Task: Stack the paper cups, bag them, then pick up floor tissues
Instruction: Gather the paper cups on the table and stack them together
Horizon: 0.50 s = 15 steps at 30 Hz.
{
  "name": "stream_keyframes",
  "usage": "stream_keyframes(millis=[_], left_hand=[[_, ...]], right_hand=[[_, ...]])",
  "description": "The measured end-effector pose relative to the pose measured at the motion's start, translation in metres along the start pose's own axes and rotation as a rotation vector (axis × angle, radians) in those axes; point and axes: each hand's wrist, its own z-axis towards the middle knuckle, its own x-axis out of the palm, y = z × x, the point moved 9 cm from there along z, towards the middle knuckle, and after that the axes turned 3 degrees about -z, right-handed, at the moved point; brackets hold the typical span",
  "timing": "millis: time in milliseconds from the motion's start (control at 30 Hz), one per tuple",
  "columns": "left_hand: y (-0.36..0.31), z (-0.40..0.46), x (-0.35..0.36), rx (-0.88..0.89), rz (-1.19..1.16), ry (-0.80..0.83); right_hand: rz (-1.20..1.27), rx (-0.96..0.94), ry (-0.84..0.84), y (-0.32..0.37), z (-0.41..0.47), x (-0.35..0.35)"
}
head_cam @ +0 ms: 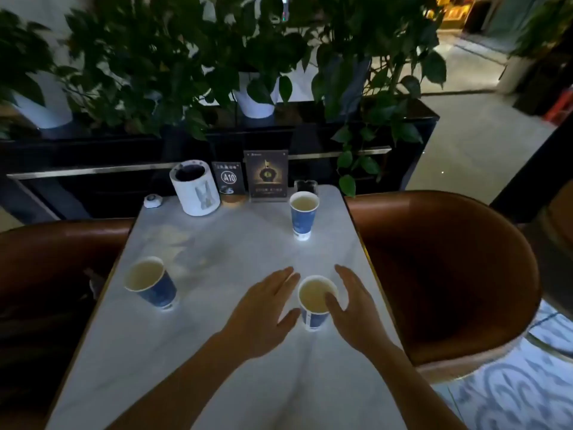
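- Dim café corner: a pale marble table point(217, 352) stands between brown chairs, with leafy plants behind its far edge.
- Three blue paper cups stand apart: the near cup point(316, 301) by the right edge, the left cup point(152, 285) at the left edge, the far cup point(304, 214) toward the far right corner.
- Left hand point(266, 311) and right hand point(353, 308) flank the near cup, fingers spread open; the right thumb seems to touch its rim.

White table point(217, 305), brown armchairs point(449, 274), perhaps marble floor point(471, 144)
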Motion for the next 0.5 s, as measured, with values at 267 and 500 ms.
stream_keyframes(millis=[267,500], left_hand=[[-0.004,-0.011,0.059,-0.037,-0.030,0.102],[-0.005,-0.024,0.081,-0.189,-0.219,0.043]], right_hand=[[0.039,0.060,0.073,-0.035,-0.020,0.023],[0.092,0.120,0.108,-0.044,-0.036,0.038]])
